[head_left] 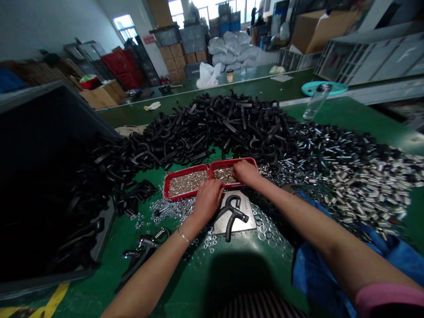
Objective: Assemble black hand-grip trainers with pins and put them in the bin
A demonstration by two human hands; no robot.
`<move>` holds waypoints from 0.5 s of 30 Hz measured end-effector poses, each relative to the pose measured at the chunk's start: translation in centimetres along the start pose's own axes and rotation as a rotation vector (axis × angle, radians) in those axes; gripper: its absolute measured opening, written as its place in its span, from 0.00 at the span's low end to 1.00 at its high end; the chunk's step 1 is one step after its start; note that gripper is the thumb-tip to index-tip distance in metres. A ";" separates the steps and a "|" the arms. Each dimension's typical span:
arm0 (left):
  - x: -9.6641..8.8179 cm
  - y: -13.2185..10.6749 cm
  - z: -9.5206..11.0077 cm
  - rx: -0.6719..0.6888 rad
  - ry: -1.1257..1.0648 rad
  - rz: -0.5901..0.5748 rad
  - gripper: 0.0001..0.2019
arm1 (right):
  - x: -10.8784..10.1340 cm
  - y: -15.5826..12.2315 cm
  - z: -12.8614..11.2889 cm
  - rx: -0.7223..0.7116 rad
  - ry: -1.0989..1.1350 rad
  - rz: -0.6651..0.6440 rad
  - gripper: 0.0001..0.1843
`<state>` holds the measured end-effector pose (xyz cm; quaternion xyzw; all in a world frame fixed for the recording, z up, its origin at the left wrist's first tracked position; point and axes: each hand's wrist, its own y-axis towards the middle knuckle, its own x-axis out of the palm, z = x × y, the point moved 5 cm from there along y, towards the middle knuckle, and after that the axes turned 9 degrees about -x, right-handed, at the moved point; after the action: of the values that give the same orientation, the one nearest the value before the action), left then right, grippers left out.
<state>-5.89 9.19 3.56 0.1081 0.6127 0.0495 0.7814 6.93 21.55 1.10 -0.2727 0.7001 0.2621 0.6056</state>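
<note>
I'd pinch the red tray's (pixel 228 161) likely light, stiff metal pieces (pixel 222 175) mid-length; right hand (pixel 245 172) inside, left hand (pixel 208 197) beside, grasps unclear

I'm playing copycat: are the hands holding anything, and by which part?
It can't be told: the right hand dips into the right red tray of small metal parts, the left hand is at its near edge; any grip is hidden.

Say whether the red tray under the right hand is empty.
Not empty: small metal pieces show inside the red tray. The right hand covers part, so how full cannot be told.
</note>
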 end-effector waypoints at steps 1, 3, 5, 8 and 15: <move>0.3 -1.2 -0.4 -0.018 -0.013 -0.042 0.08 | 0.0 0.1 -0.1 -0.013 -0.002 -0.005 0.13; 1.2 -2.8 -1.2 -0.042 0.018 -0.148 0.07 | -0.1 0.2 -0.2 -0.041 -0.008 -0.015 0.12; 2.1 -3.4 -1.6 -0.049 0.092 -0.243 0.09 | -0.2 0.3 -0.3 -0.064 -0.017 -0.023 0.12; 2.3 -3.6 -1.7 -0.044 0.151 -0.285 0.12 | -0.2 0.3 -0.5 -0.079 -0.035 -0.029 0.13; 1.3 -5.0 -1.0 -0.236 -0.493 -0.157 0.05 | -0.2 0.4 -1.2 -0.069 -0.035 0.015 0.18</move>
<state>-6.76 4.73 0.93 -0.0227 0.4007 0.0319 0.9154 5.84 21.02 1.48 -0.2835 0.6822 0.2955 0.6058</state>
